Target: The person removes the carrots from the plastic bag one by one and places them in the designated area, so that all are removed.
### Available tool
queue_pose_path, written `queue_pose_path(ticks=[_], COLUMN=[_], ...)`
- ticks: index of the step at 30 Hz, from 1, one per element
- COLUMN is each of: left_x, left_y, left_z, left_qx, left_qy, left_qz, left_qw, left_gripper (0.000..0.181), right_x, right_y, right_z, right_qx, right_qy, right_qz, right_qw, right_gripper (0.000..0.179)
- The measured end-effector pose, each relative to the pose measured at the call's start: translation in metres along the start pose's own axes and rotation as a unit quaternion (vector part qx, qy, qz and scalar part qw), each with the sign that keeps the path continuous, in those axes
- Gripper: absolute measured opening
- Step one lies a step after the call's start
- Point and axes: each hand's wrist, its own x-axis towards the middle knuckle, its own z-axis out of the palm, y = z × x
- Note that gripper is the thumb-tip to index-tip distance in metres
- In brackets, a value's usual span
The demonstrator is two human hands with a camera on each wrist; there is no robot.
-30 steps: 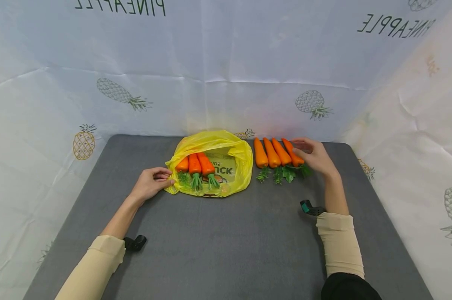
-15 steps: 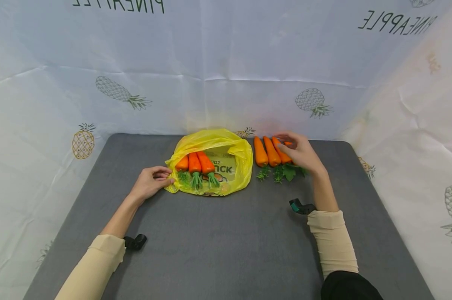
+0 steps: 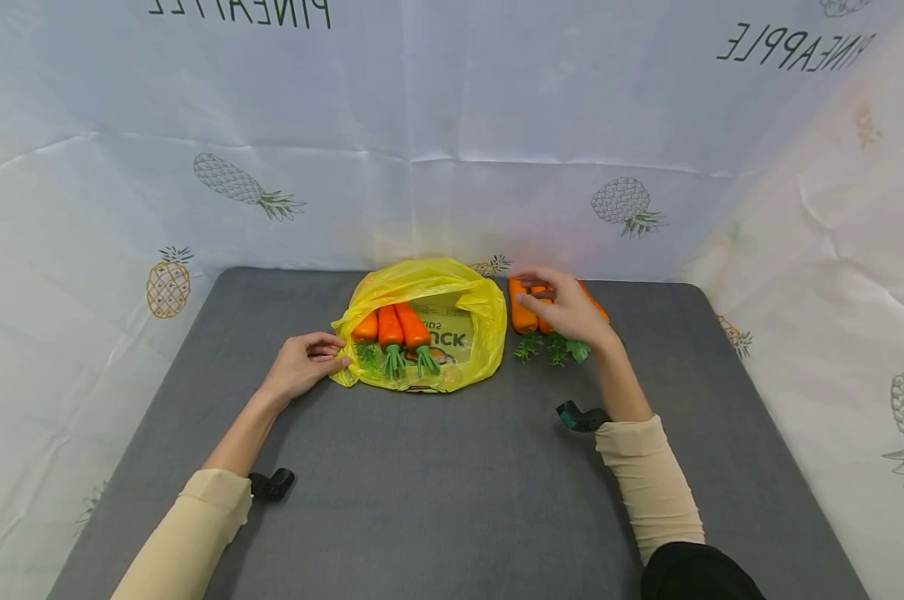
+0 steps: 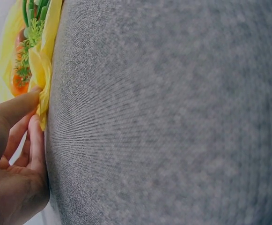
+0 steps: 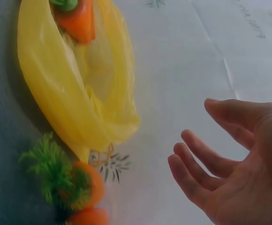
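Note:
A yellow plastic bag (image 3: pixel 485 360) lies open-mouthed at the back of the grey table, with several orange carrots (image 3: pixel 390 327) inside, green tops toward me. At its left edge my left hand (image 3: pixel 296 369) pinches the plastic between thumb and fingers, seen close in the left wrist view on the bag's fold (image 4: pixel 41 70). Right of the bag, a row of carrots (image 3: pixel 522 318) with leafy tops (image 3: pixel 556 348) lies on the table. Over this row is my right hand (image 3: pixel 575 312), fingers parted and holding nothing; it covers part of the carrots. In the right wrist view the hand (image 5: pixel 238 168) is apart from them.
A white cloth (image 3: pixel 452 208) printed with pineapples hangs right behind the table's back edge and along both sides. Grey table surface (image 3: pixel 437 483) stretches in front of the bag. Black wrist devices (image 3: pixel 272 485) sit at both sleeves.
My right hand has moved left along the row of carrots, from the rightmost one toward the bag, uncovering the right end. The left hand and the bag stay where they were.

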Motion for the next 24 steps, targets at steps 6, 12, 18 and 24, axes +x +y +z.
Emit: queue_pose_path(ticks=[6, 12, 18, 24], left_x=[-0.001, -0.001, -0.002, -0.001], left_y=[0.0, -0.001, -0.001, -0.001], left_z=[0.0, 0.0, 0.0, 0.0], left_qx=[-0.001, 0.003, -0.002, -0.002], left_qy=[0.0, 0.003, 0.004, 0.002], left_qz=[0.001, 0.0, 0.001, 0.003], left_qw=[1.0, 1.0, 1.0, 1.0], left_gripper=[0.039, 0.04, 0.041, 0.041], right_x=[0.005, 0.011, 0.017, 0.022], right_y=[-0.006, -0.01, -0.015, -0.017], right_z=[0.015, 0.031, 0.046, 0.064], right_qx=[-0.006, -0.004, 0.0, 0.01], right_qy=[-0.018, -0.032, -0.045, -0.052], right_qz=[-0.003, -0.012, -0.032, -0.046], right_qw=[0.9998, 0.9994, 0.9985, 0.9975], right_gripper=[0.04, 0.04, 0.039, 0.036])
